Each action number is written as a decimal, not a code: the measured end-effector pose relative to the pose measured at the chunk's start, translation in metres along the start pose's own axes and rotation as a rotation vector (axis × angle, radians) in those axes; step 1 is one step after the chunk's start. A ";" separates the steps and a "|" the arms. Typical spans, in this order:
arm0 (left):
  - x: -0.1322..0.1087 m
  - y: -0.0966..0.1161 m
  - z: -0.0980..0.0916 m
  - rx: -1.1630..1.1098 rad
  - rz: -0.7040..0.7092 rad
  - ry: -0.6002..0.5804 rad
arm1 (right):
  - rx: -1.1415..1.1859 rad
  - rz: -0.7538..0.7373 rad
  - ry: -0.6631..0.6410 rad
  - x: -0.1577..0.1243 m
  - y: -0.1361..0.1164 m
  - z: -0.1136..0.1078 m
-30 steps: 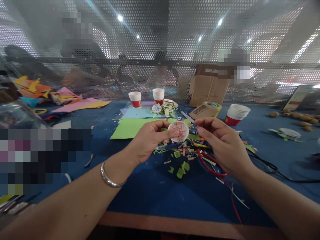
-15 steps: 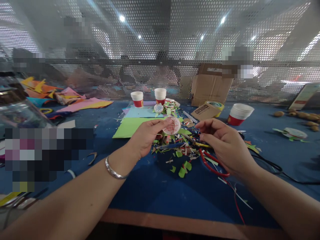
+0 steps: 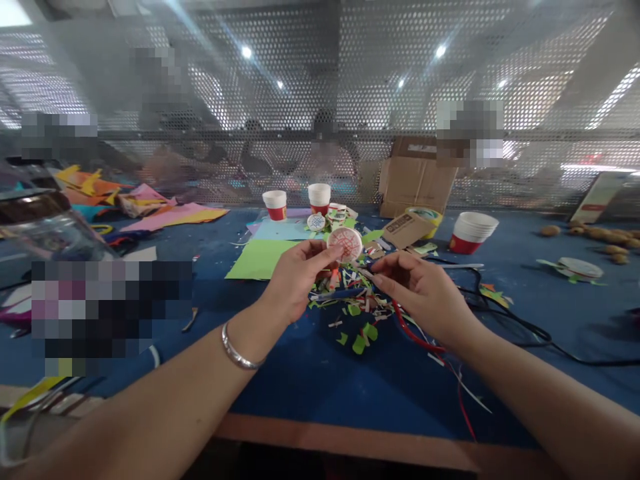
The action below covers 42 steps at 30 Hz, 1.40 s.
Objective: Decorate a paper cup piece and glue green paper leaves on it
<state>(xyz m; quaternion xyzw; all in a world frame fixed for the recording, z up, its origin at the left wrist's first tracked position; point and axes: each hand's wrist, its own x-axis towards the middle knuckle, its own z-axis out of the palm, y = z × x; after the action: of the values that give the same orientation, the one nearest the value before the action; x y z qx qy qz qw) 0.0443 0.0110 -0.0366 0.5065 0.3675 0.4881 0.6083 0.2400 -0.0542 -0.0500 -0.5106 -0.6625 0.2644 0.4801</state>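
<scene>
My left hand [image 3: 305, 280] pinches a small round paper disc [image 3: 345, 245] between thumb and fingers. The disc is white with a red drawn pattern, and its patterned face is turned toward me. To its right, my right hand [image 3: 423, 290] is closed, thumb against fingers, on the slim grey metal part of a pair of scissors [image 3: 414, 335]. Their red handle loop shows below the palm, partly covered by the hand. Under both hands lies a heap of green and white paper scraps [image 3: 357, 310], with a blue pen-like stick [image 3: 340, 294] among them.
Stacked paper cups [image 3: 473, 233] stand right, with more [image 3: 319, 199] at the back. A finished-looking paper turtle [image 3: 580, 268] lies far right near brown nuts [image 3: 603, 233]. Green paper [image 3: 257, 260], a cardboard box [image 3: 417, 177], a jar [image 3: 55, 223] and black cable [image 3: 530, 327] surround the work.
My right hand has moved left and down, its fingers closing on the scissors. My left hand still holds the disc, now tilted a little differently. The view has shifted slightly.
</scene>
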 end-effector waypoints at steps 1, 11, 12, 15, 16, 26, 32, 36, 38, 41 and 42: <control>-0.002 -0.001 0.002 -0.013 -0.012 -0.012 | -0.026 -0.008 0.009 0.000 0.000 0.000; -0.017 -0.004 0.014 0.001 -0.033 -0.006 | -0.173 -0.045 0.073 -0.003 -0.007 0.002; -0.018 -0.004 0.014 -0.002 -0.045 -0.014 | -0.180 -0.048 0.076 -0.003 -0.007 0.003; -0.018 -0.005 0.013 -0.022 -0.060 -0.036 | -0.214 -0.079 0.101 -0.004 -0.008 0.004; -0.018 -0.005 0.012 -0.036 -0.068 -0.038 | -0.231 -0.100 0.120 -0.004 -0.009 0.004; -0.021 0.003 0.013 -0.243 -0.279 -0.048 | -0.461 -0.355 0.257 -0.010 -0.015 0.003; -0.025 0.000 0.016 -0.261 -0.325 -0.061 | -0.522 -0.392 0.210 -0.007 -0.016 0.006; -0.026 -0.005 0.017 -0.272 -0.356 -0.100 | -0.531 -0.374 0.168 -0.007 -0.013 0.007; -0.025 -0.006 0.016 -0.257 -0.357 -0.112 | -0.527 -0.366 0.145 -0.007 -0.012 0.007; -0.026 -0.004 0.016 -0.221 -0.346 -0.127 | -0.529 -0.361 0.118 -0.006 -0.012 0.007; -0.026 -0.004 0.016 -0.212 -0.343 -0.131 | -0.534 -0.361 0.108 -0.006 -0.012 0.007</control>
<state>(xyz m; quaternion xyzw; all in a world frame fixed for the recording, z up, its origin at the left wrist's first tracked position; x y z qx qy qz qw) 0.0534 -0.0186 -0.0379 0.4001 0.3548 0.3793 0.7551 0.2285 -0.0629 -0.0450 -0.5061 -0.7617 -0.0355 0.4030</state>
